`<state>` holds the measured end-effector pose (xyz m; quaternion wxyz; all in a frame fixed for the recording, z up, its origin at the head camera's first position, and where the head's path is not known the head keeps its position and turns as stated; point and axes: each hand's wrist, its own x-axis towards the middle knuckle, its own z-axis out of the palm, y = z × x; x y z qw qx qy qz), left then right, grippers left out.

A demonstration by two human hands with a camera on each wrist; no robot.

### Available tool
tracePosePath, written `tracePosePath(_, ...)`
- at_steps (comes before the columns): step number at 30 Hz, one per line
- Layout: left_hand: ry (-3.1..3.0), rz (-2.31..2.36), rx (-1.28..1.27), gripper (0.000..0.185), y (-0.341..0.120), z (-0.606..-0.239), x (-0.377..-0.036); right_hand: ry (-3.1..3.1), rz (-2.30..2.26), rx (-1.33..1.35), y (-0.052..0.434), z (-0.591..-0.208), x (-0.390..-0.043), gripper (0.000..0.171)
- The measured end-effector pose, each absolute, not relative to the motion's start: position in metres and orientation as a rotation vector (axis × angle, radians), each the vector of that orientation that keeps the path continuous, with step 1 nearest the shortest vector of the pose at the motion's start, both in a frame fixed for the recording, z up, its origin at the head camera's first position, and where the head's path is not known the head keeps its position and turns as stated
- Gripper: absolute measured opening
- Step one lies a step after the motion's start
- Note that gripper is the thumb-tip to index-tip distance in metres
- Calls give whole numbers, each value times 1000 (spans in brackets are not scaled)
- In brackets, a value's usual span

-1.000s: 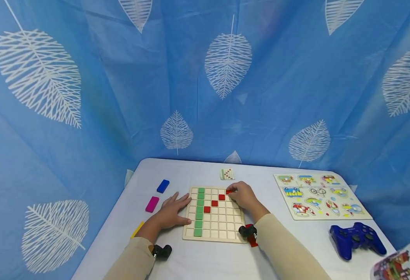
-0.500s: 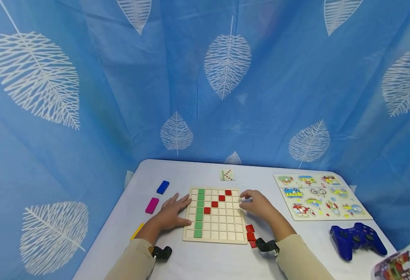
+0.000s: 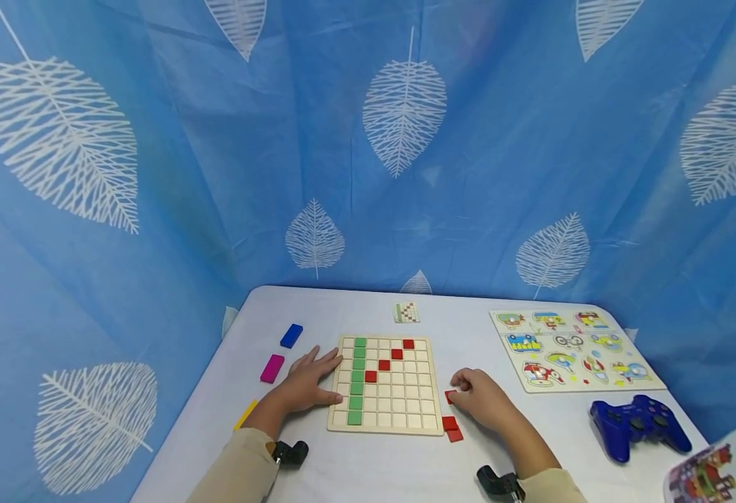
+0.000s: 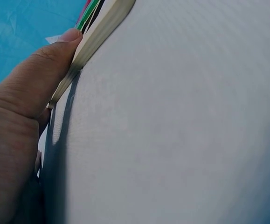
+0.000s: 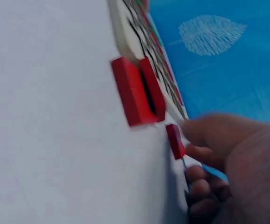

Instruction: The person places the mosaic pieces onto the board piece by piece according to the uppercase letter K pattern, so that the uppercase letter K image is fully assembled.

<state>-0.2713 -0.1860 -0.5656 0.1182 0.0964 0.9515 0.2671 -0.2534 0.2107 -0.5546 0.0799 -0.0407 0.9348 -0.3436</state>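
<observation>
The square wooden grid board (image 3: pixel 414 423) lies mid-table, a column of green tiles (image 3: pixel 356 388) on its left and red tiles (image 3: pixel 384 365) in a diagonal rising to the right. My left hand (image 3: pixel 307 383) rests at its left edge with fingers spread; in the left wrist view the thumb (image 4: pixel 46 65) touches the edge. My right hand (image 3: pixel 482 399), right of the board, pinches a small red tile (image 5: pixel 175 141) between thumb and fingertips, low over the table. Two other loose red tiles (image 3: pixel 449 423) lie closer to me, beside the board's lower right corner.
A small pattern card (image 3: pixel 407 312) lies behind the board. Blue (image 3: pixel 291 336), magenta (image 3: pixel 272 369) and yellow (image 3: pixel 245 414) blocks lie to the left. On the right are a picture puzzle board (image 3: pixel 578 349), a blue game controller (image 3: pixel 639 427) and a white printed object (image 3: pixel 720 464).
My right hand has left the red tile at the board's top right, moved down to the right side, and picked out one loose red tile. The left hand stays put.
</observation>
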Motion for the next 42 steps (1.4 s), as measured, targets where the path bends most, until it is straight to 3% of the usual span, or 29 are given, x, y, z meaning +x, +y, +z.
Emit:
tracePosePath(4,2779,790,273,96,-185,-566,-269,2777,-997,-143,213,-556,-251,27)
tracePosePath(9,2774,789,278,96,-187,-564,-270,2827,-1035,-116,206,-555,-250,21)
tracePosePath(14,2788,782,275,96,-191,-564,-274,2890,-1195,16,167,-546,-249,22)
tracePosePath(19,2778,789,294,96,-192,-566,-274,2869,-1277,-206,122,-545,-240,24)
tracePosePath(24,2766,796,295,96,-189,-568,-273,2890,-1125,-436,96,-554,-235,14)
tracePosePath(42,2764,810,290,95,-188,-564,-272,2900,-981,-543,90,-557,-232,10)
